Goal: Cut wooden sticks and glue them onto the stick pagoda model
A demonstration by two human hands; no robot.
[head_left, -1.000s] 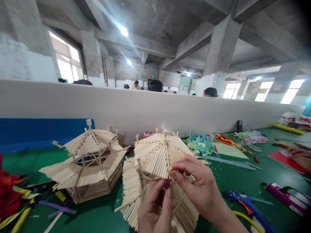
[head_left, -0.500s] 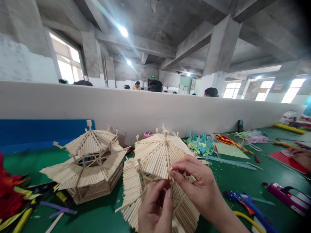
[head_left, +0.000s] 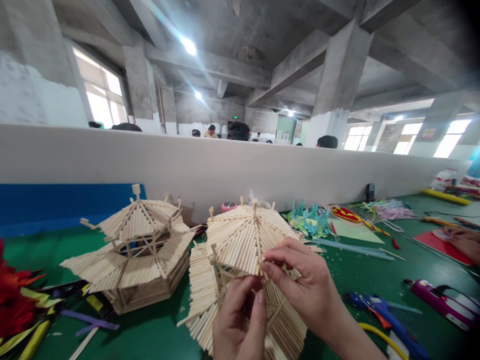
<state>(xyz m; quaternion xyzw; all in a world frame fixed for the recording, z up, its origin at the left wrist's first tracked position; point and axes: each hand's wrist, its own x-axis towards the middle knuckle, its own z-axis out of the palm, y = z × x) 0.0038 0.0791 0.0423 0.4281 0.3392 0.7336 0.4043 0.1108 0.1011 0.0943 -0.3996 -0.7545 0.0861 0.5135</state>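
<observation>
A pavilion model of pale wooden sticks (head_left: 240,250) stands tilted before me on the green table (head_left: 157,330). My right hand (head_left: 300,282) pinches the lower edge of its upper roof with thumb and fingertips. My left hand (head_left: 240,320) is curled just below, fingers closed against the sticks under that roof edge. A second, similar stick pavilion (head_left: 135,250) sits to the left, untouched.
A blue glue gun (head_left: 378,312) and a purple one (head_left: 442,302) lie at the right. Coloured paper flowers (head_left: 309,220), strips and red feathers (head_left: 13,295) are scattered about. Another person's hand (head_left: 463,242) rests at the far right. A white partition (head_left: 225,165) runs behind the table.
</observation>
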